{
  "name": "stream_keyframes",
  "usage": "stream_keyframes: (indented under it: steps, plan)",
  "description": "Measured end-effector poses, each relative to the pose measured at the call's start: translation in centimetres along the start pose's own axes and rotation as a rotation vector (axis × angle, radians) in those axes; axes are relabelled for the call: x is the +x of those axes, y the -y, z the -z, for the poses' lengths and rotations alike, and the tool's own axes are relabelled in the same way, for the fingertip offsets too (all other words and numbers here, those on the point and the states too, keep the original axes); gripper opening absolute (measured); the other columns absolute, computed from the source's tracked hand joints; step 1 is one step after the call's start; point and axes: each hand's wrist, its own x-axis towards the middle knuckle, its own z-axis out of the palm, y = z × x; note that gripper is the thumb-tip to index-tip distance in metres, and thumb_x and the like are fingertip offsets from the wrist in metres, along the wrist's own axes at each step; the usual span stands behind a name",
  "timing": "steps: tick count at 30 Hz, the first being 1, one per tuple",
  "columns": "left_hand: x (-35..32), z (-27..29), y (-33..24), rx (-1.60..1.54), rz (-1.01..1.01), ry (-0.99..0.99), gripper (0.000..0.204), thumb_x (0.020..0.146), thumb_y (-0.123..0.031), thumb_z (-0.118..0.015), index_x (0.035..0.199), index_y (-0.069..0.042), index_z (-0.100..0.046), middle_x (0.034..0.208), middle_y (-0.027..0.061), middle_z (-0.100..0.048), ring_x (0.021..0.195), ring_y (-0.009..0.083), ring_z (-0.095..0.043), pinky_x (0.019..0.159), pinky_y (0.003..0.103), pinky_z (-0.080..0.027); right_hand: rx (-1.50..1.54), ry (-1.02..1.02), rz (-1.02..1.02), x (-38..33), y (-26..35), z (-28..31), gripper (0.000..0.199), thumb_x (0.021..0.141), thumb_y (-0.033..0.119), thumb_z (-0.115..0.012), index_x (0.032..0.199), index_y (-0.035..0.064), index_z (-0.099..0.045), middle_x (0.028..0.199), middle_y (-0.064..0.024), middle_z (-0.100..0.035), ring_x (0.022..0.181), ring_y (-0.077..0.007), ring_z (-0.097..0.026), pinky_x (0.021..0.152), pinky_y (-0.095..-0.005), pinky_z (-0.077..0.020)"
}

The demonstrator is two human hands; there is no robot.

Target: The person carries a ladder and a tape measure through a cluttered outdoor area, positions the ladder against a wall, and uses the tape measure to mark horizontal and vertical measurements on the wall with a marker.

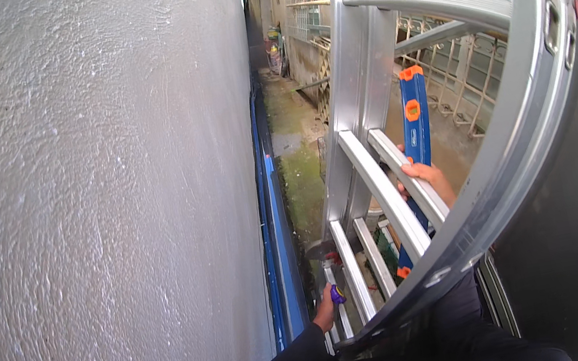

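An aluminium stepladder (pixel 379 164) stands right in front of me, its rungs and rails running from upper right down to my body. Among the rungs, my right hand (pixel 428 178) is closed around a blue spirit level (pixel 417 125) with orange end caps. The level is tilted steeply, and rungs hide part of its lower half. Lower down, my left hand (pixel 324 311) is closed on a small purple and yellow thing (pixel 337 294) beside the ladder's lower bars. Its exact kind is too small to make out.
A rough grey wall (pixel 109 212) rises close on the left, with long blue strips (pixel 276 245) along its foot. A narrow, mossy passage (pixel 293 149) runs ahead. Windows with metal grilles (pixel 458 65) line the right side, and a dark panel (pixel 569 232) stands close at the right.
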Motion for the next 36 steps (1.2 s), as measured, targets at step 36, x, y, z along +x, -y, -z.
stream_keyframes:
  steps: [36]
  plan:
    - [23.8,-4.4,-30.7,-0.130,-0.428,0.144,0.066,0.103,-0.072,-0.034,0.117,-0.014,-0.063,0.109,0.0008,-0.062,0.109,0.0151,-0.055,0.105,0.031,-0.037,0.178,0.109,0.489,13.5,7.2,-1.8,0.061,0.091,0.029,-0.061,0.145,0.0027,-0.049,0.116,-0.0132,-0.069,0.094,-0.0204,-0.069,0.079,-0.0306,-0.0570]
